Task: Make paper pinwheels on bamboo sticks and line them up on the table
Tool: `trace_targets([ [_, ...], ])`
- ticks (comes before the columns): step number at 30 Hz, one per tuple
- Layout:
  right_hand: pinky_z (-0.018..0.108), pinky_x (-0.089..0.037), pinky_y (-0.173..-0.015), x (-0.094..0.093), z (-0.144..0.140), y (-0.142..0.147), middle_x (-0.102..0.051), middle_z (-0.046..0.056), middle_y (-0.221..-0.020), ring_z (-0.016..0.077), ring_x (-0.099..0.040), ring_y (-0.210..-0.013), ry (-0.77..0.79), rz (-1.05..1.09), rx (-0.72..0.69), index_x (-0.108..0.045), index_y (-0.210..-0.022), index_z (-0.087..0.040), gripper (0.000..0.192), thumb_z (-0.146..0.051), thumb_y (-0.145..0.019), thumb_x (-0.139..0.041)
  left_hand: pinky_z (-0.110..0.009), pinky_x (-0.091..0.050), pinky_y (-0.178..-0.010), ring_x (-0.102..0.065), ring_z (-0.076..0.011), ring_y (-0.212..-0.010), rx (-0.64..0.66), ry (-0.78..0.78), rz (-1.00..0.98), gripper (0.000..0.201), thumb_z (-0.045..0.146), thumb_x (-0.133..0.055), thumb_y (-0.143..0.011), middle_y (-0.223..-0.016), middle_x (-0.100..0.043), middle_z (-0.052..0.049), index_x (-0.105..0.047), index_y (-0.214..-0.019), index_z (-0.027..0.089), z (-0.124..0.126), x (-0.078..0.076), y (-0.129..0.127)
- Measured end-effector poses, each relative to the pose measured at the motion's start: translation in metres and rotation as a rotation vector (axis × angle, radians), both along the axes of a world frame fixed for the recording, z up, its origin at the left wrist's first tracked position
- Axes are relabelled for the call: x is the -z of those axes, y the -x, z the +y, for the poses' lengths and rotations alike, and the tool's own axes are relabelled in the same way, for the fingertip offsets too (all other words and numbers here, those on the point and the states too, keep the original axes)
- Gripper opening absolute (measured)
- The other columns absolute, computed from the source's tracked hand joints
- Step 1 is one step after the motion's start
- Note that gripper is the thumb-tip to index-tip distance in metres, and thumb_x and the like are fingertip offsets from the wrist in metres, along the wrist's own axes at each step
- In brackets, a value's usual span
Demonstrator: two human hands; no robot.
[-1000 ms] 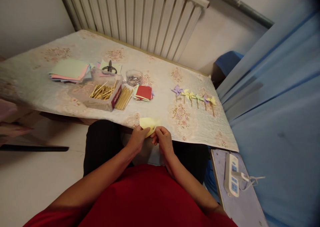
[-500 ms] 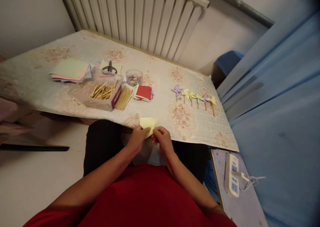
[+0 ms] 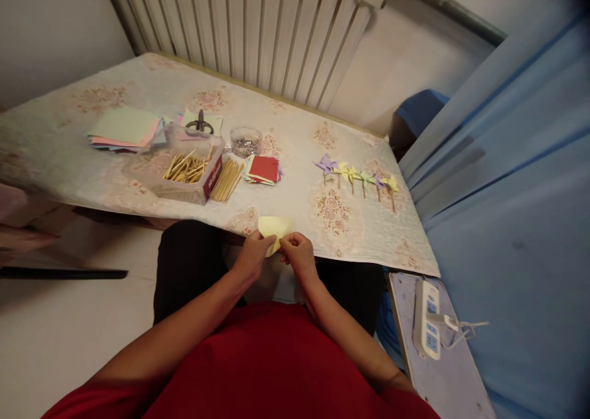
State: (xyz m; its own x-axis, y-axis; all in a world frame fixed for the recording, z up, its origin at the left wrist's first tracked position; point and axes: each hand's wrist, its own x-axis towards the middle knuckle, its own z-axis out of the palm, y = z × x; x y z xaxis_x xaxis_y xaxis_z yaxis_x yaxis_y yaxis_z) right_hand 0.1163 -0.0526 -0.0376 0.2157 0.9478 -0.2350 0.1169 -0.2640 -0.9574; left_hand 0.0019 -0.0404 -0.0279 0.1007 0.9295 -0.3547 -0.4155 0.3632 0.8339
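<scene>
Both hands meet at the near edge of the worktop (image 3: 138, 179), which wears a pale floral cloth, and between them they hold a small yellow paper square (image 3: 275, 227). The left hand (image 3: 251, 258) has its fingers closed on the lower left part of the sheet, thumb on top; the right hand (image 3: 299, 254) pinches the lower right part, its fingers curled tight on the paper. The sheet stands up from the fingers, tilted toward the worktop, just over its front edge and above the person's lap. Farther back and to the left lies a clear plastic box (image 3: 184, 172) with wooden sticks inside, and a loose bundle of sticks (image 3: 227, 180) lies just beside its right wall. Right of that is a small stack of paper squares with a red one on top (image 3: 264, 169). Behind it stands a small clear bowl (image 3: 246, 141) of something glittery, and black-handled scissors (image 3: 200, 123) lie on paper behind the box. A larger pile of pastel sheets (image 3: 123, 128) lies at the far left. To the right, well apart from the hands, a row of finished paper pinwheels (image 3: 358, 177) on sticks lies flat. A white power strip (image 3: 426, 319) lies on a low surface at the person's right.
</scene>
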Motion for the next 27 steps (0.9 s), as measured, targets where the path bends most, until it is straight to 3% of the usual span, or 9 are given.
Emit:
trace_targets([
  [16,0.022,-0.034,-0.041,-0.001,-0.002,0.000,-0.056,-0.004,-0.053,0.0109,-0.049,-0.040,0.022,-0.028,-0.071,-0.055,-0.066,-0.020,0.018,-0.036,-0.072,-0.061,-0.025,-0.042,-0.059,-0.060,-0.0164,-0.068,0.009,-0.014,0.107,0.032,0.029,-0.068,-0.060,-0.076,-0.069,-0.004,-0.067,-0.088,0.012,-0.001,0.000,0.003],
  [19,0.024,-0.040,-0.046,-0.005,0.002,-0.013,-0.057,-0.004,-0.056,0.0125,-0.052,-0.047,-0.029,-0.091,0.024,-0.059,-0.071,-0.020,0.021,-0.041,-0.071,-0.063,-0.027,-0.044,-0.064,-0.060,-0.0175,-0.069,0.053,-0.049,0.140,0.032,0.030,-0.066,-0.061,-0.076,-0.069,-0.005,-0.067,-0.087,0.012,0.002,0.001,0.006],
  [22,0.027,-0.048,-0.061,-0.020,0.014,-0.036,-0.062,-0.001,-0.068,0.0147,-0.057,-0.062,-0.197,-0.242,0.156,-0.064,-0.085,-0.019,0.028,-0.042,-0.068,-0.067,-0.028,-0.044,-0.066,-0.060,-0.0185,-0.070,0.135,-0.075,0.210,0.032,0.029,-0.065,-0.060,-0.079,-0.070,-0.006,-0.067,-0.087,0.013,0.007,0.000,0.013],
  [24,0.029,-0.050,-0.070,-0.033,0.023,-0.051,-0.065,0.001,-0.077,0.0152,-0.059,-0.069,-0.254,-0.299,0.079,-0.066,-0.091,-0.018,0.034,-0.040,-0.065,-0.071,-0.027,-0.043,-0.064,-0.059,-0.0181,-0.069,0.216,-0.087,0.270,0.030,0.028,-0.065,-0.060,-0.079,-0.070,-0.005,-0.068,-0.087,0.013,0.011,-0.002,0.017],
  [27,0.028,-0.049,-0.073,-0.051,0.032,-0.062,-0.068,0.002,-0.080,0.0153,-0.061,-0.074,-0.195,-0.271,-0.235,-0.069,-0.089,-0.017,0.033,-0.037,-0.063,-0.074,-0.025,-0.038,-0.058,-0.056,-0.0160,-0.064,0.347,-0.128,0.334,0.026,0.024,-0.064,-0.061,-0.075,-0.069,-0.003,-0.069,-0.085,0.014,0.015,-0.008,0.021],
])
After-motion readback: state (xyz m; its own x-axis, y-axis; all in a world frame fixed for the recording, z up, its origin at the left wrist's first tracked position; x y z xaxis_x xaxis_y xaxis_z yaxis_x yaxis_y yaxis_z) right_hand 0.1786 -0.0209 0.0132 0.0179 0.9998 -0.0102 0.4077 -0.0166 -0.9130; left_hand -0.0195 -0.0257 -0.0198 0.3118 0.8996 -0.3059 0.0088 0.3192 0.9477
